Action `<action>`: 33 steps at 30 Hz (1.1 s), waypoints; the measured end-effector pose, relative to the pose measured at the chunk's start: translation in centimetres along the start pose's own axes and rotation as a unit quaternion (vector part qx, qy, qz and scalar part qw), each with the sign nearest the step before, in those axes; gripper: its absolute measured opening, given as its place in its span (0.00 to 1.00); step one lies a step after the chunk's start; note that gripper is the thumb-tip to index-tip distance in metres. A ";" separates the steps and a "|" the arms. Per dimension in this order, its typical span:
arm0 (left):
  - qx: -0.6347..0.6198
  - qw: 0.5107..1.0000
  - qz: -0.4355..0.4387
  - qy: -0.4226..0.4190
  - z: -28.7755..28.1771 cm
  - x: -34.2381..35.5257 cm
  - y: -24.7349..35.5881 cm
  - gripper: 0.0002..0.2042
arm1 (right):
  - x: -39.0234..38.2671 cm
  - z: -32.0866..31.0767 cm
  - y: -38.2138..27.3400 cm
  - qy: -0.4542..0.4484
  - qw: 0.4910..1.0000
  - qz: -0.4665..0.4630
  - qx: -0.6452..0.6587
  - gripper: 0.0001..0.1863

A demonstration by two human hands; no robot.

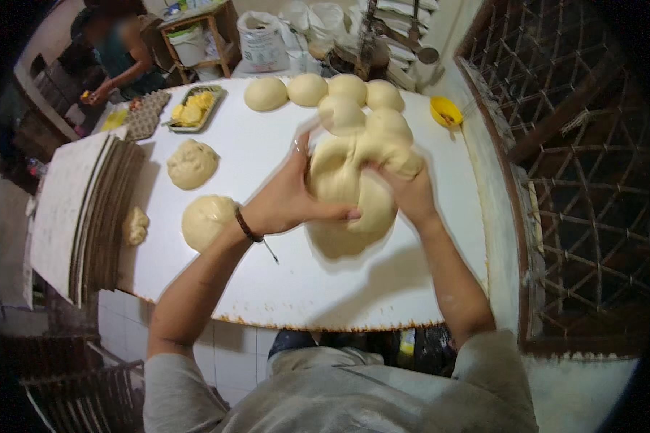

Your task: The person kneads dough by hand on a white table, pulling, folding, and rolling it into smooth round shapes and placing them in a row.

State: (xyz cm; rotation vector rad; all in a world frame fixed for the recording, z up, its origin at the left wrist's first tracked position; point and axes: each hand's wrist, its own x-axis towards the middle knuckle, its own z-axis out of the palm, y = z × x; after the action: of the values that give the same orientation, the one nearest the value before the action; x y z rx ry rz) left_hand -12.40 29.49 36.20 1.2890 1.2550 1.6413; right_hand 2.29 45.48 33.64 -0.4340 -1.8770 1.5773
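A large pale lump of dough (350, 227) is held up over the white table (448, 263) by both my hands. My left hand (300, 195) grips its left side, thumb across the front. My right hand (410, 191) grips the upper right, fingers partly buried in a folded flap. Just behind, several smooth dough balls (307, 89) line the table's back. To the left sit a rough dough piece (191, 164), a round one (206, 224) and a small scrap (136, 226).
A stack of boards (79, 209) stands at the left edge. Behind are an egg tray (144, 115), a tray of yellow pieces (195, 108) and a co-worker (126, 68). A yellow bowl (446, 111) sits back right, near a latticed window (570, 180). Sacks (260, 43) stand beyond the table.
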 end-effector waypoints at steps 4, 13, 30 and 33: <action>0.360 0.862 0.357 0.033 1.5 3.6 5.9 0.35 | -0.5 -5.1 -9.9 -0.004 0.926 -0.374 -0.040 0.23; 0.394 0.880 0.250 0.089 5.4 -3.7 -6.3 0.24 | -11.8 -4.6 1.7 0.001 0.950 -0.159 -0.270 0.28; 0.533 0.826 0.022 -0.183 14.9 -19.8 -19.2 0.43 | -23.1 -3.4 25.8 -0.018 0.943 0.190 -0.273 0.24; 0.581 0.762 -0.080 -0.274 14.8 -12.2 -23.3 0.51 | -17.1 -8.5 31.5 -0.065 0.930 0.330 -0.149 0.31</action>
State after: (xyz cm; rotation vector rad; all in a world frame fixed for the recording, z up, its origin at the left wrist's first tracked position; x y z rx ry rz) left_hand 4.09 29.13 10.96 2.0418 1.9475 0.1049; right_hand 15.87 48.30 -0.47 -1.2271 -2.2219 1.7523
